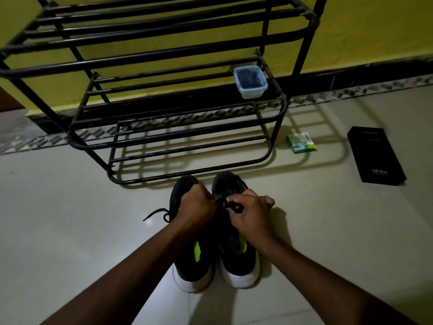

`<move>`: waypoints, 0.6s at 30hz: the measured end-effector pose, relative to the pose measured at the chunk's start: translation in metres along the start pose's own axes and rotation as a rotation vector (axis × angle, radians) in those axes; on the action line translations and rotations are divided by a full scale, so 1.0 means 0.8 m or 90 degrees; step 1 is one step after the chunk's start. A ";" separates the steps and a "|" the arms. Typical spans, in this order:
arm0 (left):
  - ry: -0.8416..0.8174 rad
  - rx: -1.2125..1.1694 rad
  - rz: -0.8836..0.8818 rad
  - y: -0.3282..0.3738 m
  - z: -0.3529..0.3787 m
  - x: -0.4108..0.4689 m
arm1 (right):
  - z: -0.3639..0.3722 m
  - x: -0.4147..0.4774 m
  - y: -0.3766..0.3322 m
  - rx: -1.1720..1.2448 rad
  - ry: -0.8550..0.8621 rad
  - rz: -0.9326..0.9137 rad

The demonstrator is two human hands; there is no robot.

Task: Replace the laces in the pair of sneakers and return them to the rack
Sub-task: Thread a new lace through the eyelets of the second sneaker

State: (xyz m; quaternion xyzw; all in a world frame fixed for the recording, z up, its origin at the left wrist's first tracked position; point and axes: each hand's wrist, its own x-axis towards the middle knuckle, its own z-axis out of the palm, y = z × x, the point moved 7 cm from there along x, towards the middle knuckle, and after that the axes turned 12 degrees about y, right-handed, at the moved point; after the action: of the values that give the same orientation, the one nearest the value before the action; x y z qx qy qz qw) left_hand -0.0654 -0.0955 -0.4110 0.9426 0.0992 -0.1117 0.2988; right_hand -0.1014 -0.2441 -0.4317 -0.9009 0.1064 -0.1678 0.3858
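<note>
Two black sneakers with white heels and green insoles stand side by side on the floor, toes toward the rack: the left sneaker (187,261) and the right sneaker (239,259). Both hands meet over the right sneaker's lace area. My right hand (250,216) pinches a black lace (235,207) between thumb and fingers. My left hand (195,207) is curled over the gap between the shoes; what its fingers grip is hidden. A black lace end (155,213) of the left sneaker trails onto the floor at the left. The black metal shoe rack (164,141) stands just beyond the toes.
A clear plastic tub (250,82) with dark contents sits on the rack's middle shelf at the right. A small green box (301,143) and a black phone box (376,156) lie on the tiled floor to the right. A yellow wall runs behind the rack.
</note>
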 end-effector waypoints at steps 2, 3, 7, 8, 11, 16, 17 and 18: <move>-0.005 -0.012 0.020 0.002 0.001 0.000 | -0.002 0.000 0.001 0.013 0.002 0.016; 0.000 -0.013 0.029 0.003 -0.001 0.000 | -0.002 0.001 0.001 0.025 0.004 0.025; 0.039 0.011 0.077 0.007 -0.005 -0.001 | 0.004 0.000 0.011 0.062 -0.011 0.074; 0.044 0.016 0.090 0.008 -0.006 -0.001 | 0.006 0.000 0.015 0.068 -0.013 0.084; 0.036 0.029 0.118 0.013 -0.006 -0.004 | 0.013 -0.001 0.027 0.078 -0.029 0.095; 0.042 0.032 0.142 0.015 -0.006 -0.002 | 0.013 0.002 0.030 0.073 -0.035 0.089; 0.045 0.032 0.143 0.015 -0.006 -0.002 | 0.014 0.002 0.030 0.068 -0.036 0.083; 0.045 0.033 0.145 0.015 -0.005 -0.002 | 0.015 0.002 0.029 0.065 -0.038 0.079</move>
State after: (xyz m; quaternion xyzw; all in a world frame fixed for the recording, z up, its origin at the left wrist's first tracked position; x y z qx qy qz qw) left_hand -0.0634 -0.1031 -0.4011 0.9585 -0.0014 -0.0465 0.2813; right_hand -0.0966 -0.2527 -0.4563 -0.8762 0.1419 -0.1215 0.4442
